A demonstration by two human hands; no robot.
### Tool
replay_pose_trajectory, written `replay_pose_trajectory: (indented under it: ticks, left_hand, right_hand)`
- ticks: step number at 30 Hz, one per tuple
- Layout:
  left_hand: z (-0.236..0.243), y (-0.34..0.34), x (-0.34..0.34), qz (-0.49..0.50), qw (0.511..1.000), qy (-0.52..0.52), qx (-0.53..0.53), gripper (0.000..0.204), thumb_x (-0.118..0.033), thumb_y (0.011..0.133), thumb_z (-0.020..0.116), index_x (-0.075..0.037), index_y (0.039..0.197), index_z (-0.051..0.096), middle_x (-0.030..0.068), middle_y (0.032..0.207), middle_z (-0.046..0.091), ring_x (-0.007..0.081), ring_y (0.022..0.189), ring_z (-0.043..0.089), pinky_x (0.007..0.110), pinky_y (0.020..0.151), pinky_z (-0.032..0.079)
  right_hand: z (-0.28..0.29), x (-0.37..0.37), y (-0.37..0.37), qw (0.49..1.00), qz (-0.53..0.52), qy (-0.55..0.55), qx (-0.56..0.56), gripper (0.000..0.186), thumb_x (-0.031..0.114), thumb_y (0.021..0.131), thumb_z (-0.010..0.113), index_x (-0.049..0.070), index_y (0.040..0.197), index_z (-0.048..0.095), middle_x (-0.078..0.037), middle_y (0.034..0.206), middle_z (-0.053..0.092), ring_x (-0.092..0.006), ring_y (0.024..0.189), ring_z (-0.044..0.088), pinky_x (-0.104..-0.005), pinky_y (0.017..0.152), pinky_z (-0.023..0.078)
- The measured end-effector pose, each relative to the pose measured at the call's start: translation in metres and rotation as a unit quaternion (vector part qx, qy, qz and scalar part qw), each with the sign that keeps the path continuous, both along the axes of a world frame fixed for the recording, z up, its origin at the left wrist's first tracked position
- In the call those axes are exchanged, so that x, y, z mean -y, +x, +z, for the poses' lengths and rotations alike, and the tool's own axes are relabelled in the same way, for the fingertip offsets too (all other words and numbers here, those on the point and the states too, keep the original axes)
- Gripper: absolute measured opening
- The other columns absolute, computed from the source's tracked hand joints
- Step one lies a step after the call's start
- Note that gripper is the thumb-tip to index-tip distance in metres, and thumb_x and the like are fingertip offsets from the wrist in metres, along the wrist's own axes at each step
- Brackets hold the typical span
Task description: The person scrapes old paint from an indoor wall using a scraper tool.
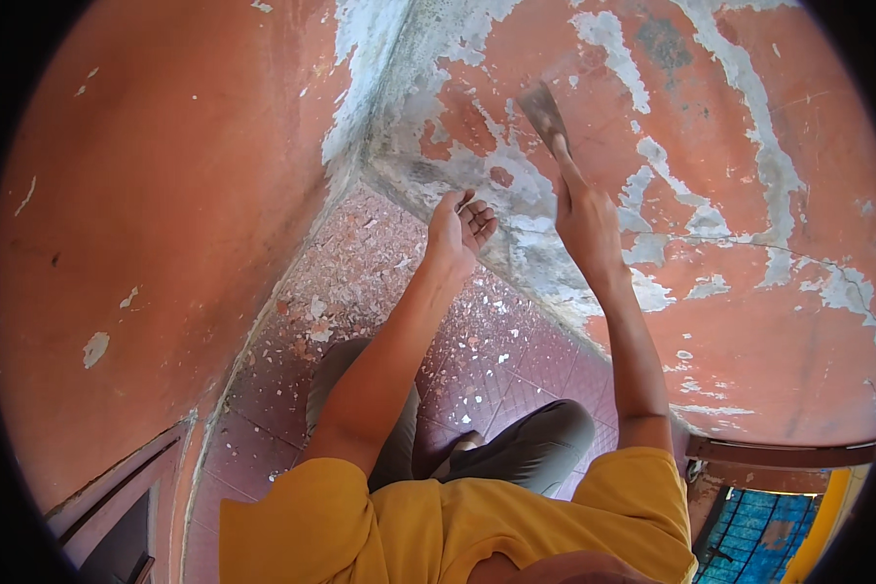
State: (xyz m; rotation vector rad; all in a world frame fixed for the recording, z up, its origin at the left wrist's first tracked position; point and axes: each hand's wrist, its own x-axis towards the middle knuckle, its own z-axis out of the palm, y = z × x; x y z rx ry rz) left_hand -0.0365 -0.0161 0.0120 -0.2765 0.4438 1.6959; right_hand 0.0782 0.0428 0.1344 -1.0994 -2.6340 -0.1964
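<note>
Up against peeling wall point(730, 336), scraper point(547, 119) touching or just off it (cannot tell which), handle wrapped in my right hand point(590, 222); left hand point(465, 224) half-curled, seemingly empty, lower; too steep push might gouge wall, slip nick knuckles

Flakes point(318, 308) lie on the floor point(560, 370) between walls point(740, 355).
</note>
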Motion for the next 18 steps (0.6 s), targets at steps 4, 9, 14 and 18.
replay_pose_trajectory:
  ticks: [4, 9, 14, 18]
  left_hand:
    - [0.001, 0.012, -0.003, -0.022, 1.0, 0.009, 0.017, 0.012, -0.021, 0.088, 0.051, -0.01, 0.092, 0.051, 0.0022, 0.075, 0.054, 0.0161, 0.073, 0.056, 0.032, 0.073, 0.05]
    - [-0.003, 0.006, 0.002, -0.009, 0.999, 0.019, 0.032, 0.012, -0.021, 0.088, 0.051, -0.01, 0.092, 0.051, 0.0021, 0.076, 0.054, 0.0164, 0.074, 0.056, 0.032, 0.074, 0.05]
    - [0.0, -0.01, 0.006, 0.012, 1.0, 0.0, 0.0, 0.013, -0.021, 0.088, 0.052, -0.01, 0.093, 0.049, 0.002, 0.077, 0.053, 0.0166, 0.075, 0.055, 0.031, 0.074, 0.049]
    - [0.002, -0.003, 0.002, 0.009, 1.0, 0.002, 0.012, 0.013, -0.021, 0.087, 0.051, -0.009, 0.093, 0.049, 0.0021, 0.077, 0.053, 0.0167, 0.074, 0.055, 0.032, 0.074, 0.049]
  right_hand:
    - [0.003, -0.016, -0.053, 1.0, 0.009, 0.007, -0.009, 0.066, 0.002, 0.083, 0.05, 0.017, 0.143, 0.026, -0.024, 0.066, 0.059, -0.0399, 0.06, 0.059, -0.0509, 0.054, 0.044]
    - [-0.014, 0.005, -0.036, 0.997, 0.053, 0.002, -0.061, 0.065, 0.003, 0.083, 0.052, 0.016, 0.142, 0.028, -0.024, 0.065, 0.058, -0.04, 0.06, 0.059, -0.051, 0.053, 0.043]
    - [-0.02, 0.011, 0.0, 0.996, -0.029, -0.067, -0.055, 0.058, 0.001, 0.086, 0.046, 0.015, 0.14, 0.033, -0.025, 0.064, 0.057, -0.0395, 0.057, 0.058, -0.05, 0.049, 0.041]
    - [-0.023, -0.014, -0.041, 0.995, 0.046, 0.01, -0.087, 0.056, 0.002, 0.086, 0.047, 0.015, 0.139, 0.036, -0.024, 0.063, 0.057, -0.0395, 0.055, 0.057, -0.0497, 0.048, 0.041]
